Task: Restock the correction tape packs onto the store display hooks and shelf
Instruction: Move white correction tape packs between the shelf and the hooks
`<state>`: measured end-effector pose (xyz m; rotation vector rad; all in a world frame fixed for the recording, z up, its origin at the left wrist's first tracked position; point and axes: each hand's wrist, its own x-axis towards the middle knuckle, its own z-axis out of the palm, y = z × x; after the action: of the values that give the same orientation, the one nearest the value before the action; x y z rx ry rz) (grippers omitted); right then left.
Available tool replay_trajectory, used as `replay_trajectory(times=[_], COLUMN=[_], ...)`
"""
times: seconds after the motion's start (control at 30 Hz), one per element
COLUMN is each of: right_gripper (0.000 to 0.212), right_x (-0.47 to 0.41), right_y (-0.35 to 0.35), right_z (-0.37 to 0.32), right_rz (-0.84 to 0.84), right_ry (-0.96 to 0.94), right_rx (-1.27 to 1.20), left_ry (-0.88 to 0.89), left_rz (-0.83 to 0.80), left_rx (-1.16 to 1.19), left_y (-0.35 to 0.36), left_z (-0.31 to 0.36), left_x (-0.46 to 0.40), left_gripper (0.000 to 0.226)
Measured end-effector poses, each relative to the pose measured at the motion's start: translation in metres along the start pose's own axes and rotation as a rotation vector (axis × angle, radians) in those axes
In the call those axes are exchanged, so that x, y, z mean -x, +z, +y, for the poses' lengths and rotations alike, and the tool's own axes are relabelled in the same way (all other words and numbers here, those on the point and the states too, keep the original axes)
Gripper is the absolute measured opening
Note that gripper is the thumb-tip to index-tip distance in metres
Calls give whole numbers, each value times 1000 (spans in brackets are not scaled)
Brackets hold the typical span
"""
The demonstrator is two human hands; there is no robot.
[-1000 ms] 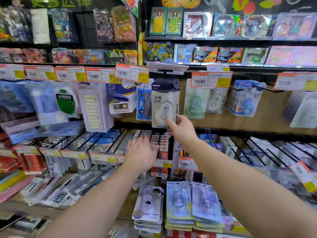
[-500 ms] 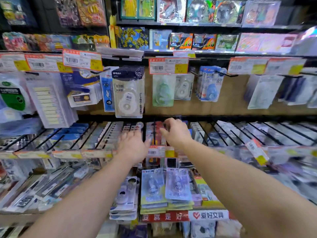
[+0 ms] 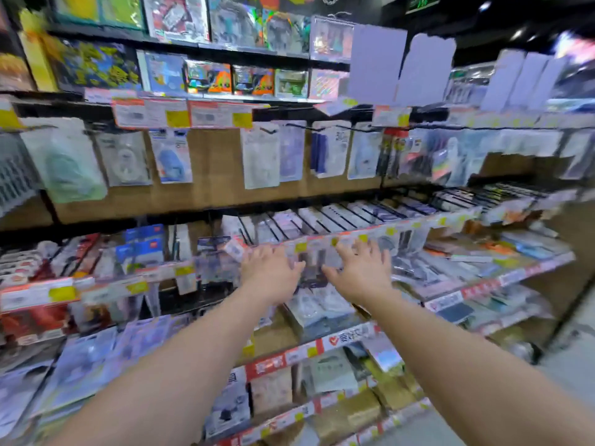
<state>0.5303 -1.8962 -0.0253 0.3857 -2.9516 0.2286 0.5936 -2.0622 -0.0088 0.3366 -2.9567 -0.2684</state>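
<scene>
At centre frame, our left hand (image 3: 272, 273) and right hand (image 3: 360, 272) hover spread and empty before the hook row's front edge (image 3: 325, 243). Correction tape packs (image 3: 317, 305) lie just below, toward six o'clock; we should grip one squarely before threading.

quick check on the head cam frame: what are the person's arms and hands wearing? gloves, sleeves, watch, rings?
Nothing that shows. Left hand and right hand are both bare, no gloves. Both forearms are uncovered to the frame edge, no sleeve in view. No watch or wristband at either wrist. Motion blur is too heavy to rule out a thin ring.
</scene>
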Motion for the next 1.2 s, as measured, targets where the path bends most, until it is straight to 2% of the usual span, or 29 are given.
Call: replay_trajectory(times=[0.2,0.37,0.5,0.73,0.9,1.2], right_gripper=[74,77,73,74,72,66], right_x=[23,26,14,-39,-86,-132], right_y=[-8,1,27,71,104,164], right_z=[150,212,236,260,271,290], right_rz=[-63,-103,-150,-283,-363,-530], right_ry=[192,276,305,295,302,292], right_rx=[33,-7,-23,78,87,31], left_ry=[167,190,121,107,64,-72], left_rz=[-89,-164,-242,-364,-446,-620], left_rx=[33,23,65,91,148,237], left_y=[52,90,125,187,221,285], left_z=[135,181,185,190,197,210], left_x=[-16,-26,-42,-95,-134,-164], left_gripper=[64,60,64,61,68,67])
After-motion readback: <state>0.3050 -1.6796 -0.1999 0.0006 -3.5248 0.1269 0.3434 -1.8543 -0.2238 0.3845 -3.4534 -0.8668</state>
